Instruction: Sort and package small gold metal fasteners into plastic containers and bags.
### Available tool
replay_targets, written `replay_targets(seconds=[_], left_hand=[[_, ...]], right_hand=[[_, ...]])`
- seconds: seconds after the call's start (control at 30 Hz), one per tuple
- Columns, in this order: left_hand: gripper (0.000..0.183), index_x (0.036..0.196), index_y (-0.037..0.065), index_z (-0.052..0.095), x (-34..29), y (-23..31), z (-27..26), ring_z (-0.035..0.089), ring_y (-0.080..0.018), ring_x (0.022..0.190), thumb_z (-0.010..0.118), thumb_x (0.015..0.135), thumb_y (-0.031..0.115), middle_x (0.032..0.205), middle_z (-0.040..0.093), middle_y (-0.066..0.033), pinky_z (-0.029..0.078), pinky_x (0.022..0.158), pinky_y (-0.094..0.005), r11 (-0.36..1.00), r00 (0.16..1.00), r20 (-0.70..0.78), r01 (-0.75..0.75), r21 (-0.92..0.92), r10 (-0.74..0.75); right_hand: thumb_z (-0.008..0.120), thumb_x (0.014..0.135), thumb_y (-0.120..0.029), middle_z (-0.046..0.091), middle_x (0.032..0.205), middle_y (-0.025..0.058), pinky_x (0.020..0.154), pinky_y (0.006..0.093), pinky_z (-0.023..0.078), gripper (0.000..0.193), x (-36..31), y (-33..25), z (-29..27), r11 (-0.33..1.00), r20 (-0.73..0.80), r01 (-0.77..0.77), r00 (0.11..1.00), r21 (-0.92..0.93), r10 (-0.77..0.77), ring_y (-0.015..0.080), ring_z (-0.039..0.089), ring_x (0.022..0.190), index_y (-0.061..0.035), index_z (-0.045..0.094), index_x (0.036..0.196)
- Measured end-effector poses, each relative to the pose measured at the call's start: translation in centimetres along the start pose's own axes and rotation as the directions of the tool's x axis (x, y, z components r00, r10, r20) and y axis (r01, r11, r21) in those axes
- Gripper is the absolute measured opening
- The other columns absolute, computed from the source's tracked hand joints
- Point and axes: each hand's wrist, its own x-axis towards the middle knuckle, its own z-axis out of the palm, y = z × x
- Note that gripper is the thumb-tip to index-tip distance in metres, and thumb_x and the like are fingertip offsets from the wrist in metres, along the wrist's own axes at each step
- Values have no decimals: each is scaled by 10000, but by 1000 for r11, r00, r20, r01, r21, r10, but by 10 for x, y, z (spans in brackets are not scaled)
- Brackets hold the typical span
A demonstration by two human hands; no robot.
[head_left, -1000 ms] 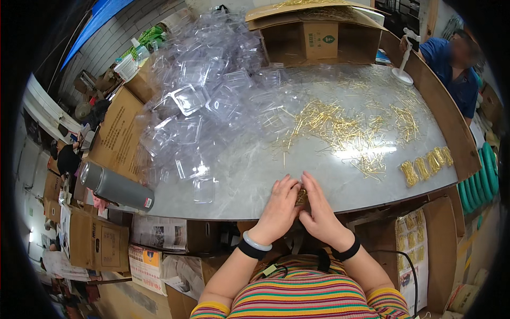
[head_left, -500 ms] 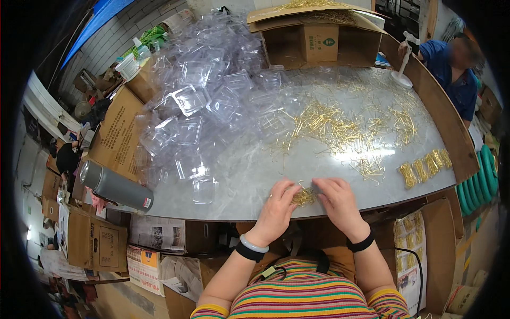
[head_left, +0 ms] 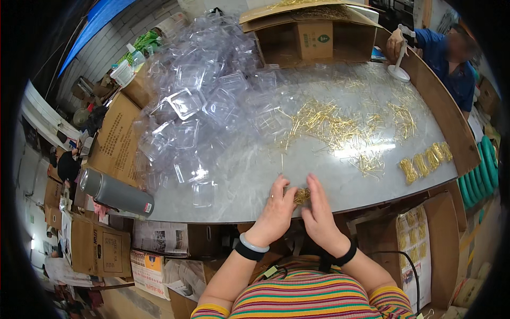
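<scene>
Near the table's front edge, a small bunch of gold wire hooks [head_left: 302, 196] sits between my two hands. My left hand [head_left: 275, 210] has its fingers curled and its thumb against the bunch's left side. My right hand [head_left: 322, 217] stands on edge at the bunch's right side, fingers stretched out straight and thumb low beside it. Beyond my hands lies a loose spread of gold wire hooks [head_left: 332, 125]. Several bundled gold hooks [head_left: 408, 170] are lined up near the table's right edge.
A large heap of clear plastic boxes [head_left: 186, 103] covers the table's left side. A grey bottle [head_left: 119, 194] lies at the left edge. Cardboard walls [head_left: 433, 101] border the table. At the back stands an open carton [head_left: 348, 45]; a co-worker [head_left: 446, 64] grasps a white stand [head_left: 398, 73].
My right hand has moved in to the left, its fingers straightening against the bunch. The bunch is squeezed narrower. The co-worker's hand is still at the white stand.
</scene>
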Motion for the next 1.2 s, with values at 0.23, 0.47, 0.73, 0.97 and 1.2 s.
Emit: replay_targets(seconds=[0.23,0.47,0.73,0.97,1.2], left_hand=[[501,1303,-50,458,-2,-4,0,396,-483,1342,638,836,-75,1314,442,-252,383,1112,-505,999,999,-21,-38,-27,37],[657,1420,-33,381,-6,-7,-1,449,-435,1317,651,823,-74,1363,454,-247,419,1089,-450,992,997,-70,35,-125,-44],[757,1506,-3,332,-9,-7,-22,456,-409,1320,673,832,-37,1415,450,-222,400,1112,-419,966,999,17,33,-256,-29],[758,1508,30,371,-13,-1,-14,430,-408,1345,700,828,-25,1460,438,-215,377,1128,-427,987,997,-66,39,-155,-50],[677,1376,16,529,-15,-20,-43,485,-383,1270,806,763,93,1354,545,-180,405,1081,-443,998,997,40,-64,24,63]], right_hand=[[485,869,53,330,1543,269,1190,454,289,626,22,4,-13,999,-1,33,999,-19,-33,443,330,1432,41,346,1479],[564,925,-7,500,1398,222,1125,463,380,446,28,-4,-19,935,239,296,939,-195,-248,404,476,1307,35,491,1363],[647,844,-48,595,1223,158,1033,451,450,364,27,4,-17,860,276,365,921,-357,-276,358,555,1170,7,603,1201],[619,812,-17,605,1188,143,993,428,465,374,28,-4,-19,841,280,414,902,-347,-328,335,576,1127,-8,617,1186],[609,821,-13,619,1158,120,960,419,468,337,29,2,-22,848,252,399,911,-348,-326,322,585,1088,-21,627,1158]])
